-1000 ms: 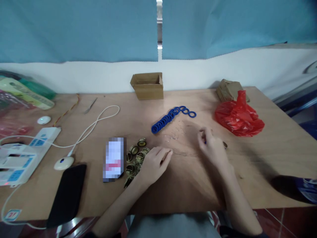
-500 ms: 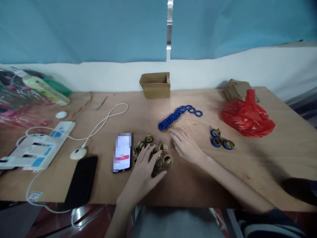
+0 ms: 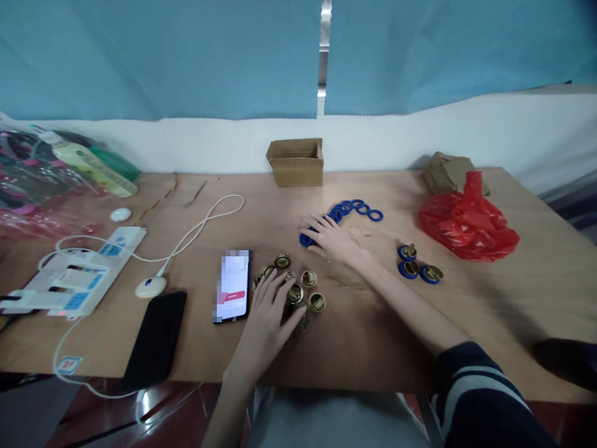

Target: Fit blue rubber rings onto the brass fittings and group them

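Observation:
My left hand [image 3: 269, 308] rests with spread fingers over a cluster of round brass-coloured metal pieces [image 3: 318, 302], several of which stick out around it. My right hand [image 3: 332, 239] lies with fingers apart on the near end of a row of blue rings [image 3: 358, 204], covering part of it. Whether its fingertips hold a ring I cannot see. To the right, a small group of brass pieces fitted with blue rings [image 3: 408, 269] sits on the table. A few thin wire-like bits [image 3: 355, 230] lie beside the ring row.
A lit phone [image 3: 232, 286] lies left of the cluster, with a black phone [image 3: 156, 339] and a power strip [image 3: 100, 274] with white cables further left. An open cardboard box [image 3: 298, 171] stands at the back. A red plastic bag [image 3: 466, 224] sits at the right.
My right hand has moved up and left, from beside the thin wire bits onto the blue rings. My left hand has stayed over the brass pieces, with only a slight shift.

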The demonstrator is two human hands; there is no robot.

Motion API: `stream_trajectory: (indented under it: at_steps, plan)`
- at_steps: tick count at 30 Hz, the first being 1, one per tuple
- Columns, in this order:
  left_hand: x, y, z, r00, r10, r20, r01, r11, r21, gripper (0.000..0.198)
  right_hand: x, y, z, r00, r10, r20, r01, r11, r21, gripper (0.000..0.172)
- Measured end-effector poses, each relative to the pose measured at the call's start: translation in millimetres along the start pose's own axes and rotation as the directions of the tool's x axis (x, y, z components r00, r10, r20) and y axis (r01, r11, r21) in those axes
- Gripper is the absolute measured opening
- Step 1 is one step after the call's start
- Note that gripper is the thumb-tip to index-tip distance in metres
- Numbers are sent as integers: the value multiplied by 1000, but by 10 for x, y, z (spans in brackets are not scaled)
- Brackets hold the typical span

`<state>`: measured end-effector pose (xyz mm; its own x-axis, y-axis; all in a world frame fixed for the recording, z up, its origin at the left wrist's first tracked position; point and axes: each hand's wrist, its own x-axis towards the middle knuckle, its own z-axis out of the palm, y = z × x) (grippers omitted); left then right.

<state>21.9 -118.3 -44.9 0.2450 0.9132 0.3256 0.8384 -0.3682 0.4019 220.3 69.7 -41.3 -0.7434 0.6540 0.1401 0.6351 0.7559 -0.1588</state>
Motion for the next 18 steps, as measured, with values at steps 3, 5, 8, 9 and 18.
stream_trajectory:
  at_steps: [3, 5, 8, 9, 18]
  plan:
    - [18, 6, 10, 999, -30, 11, 30, 999, -9, 48, 7, -34, 31, 999, -2, -42, 5, 998, 57, 40]
    - [48, 15, 10, 999, -50, 8, 50, 999, -15, 38, 1, -59, -1, 996, 2, -86, 8, 993, 115, 36]
    - [119, 14, 1, 998, -70, -5, 70, 997, -15, 24, -74, -115, -116, 984, 48, -172, 0, 963, 270, 28]
    - [146, 5, -2, 998, -67, 0, 67, 998, -16, 21, -124, -141, -162, 978, 81, -193, -9, 939, 345, 27]
    - [297, -78, -49, 999, 21, 26, -20, 998, -64, 11, -807, -371, -219, 931, 364, -1, -194, 497, 846, 30]
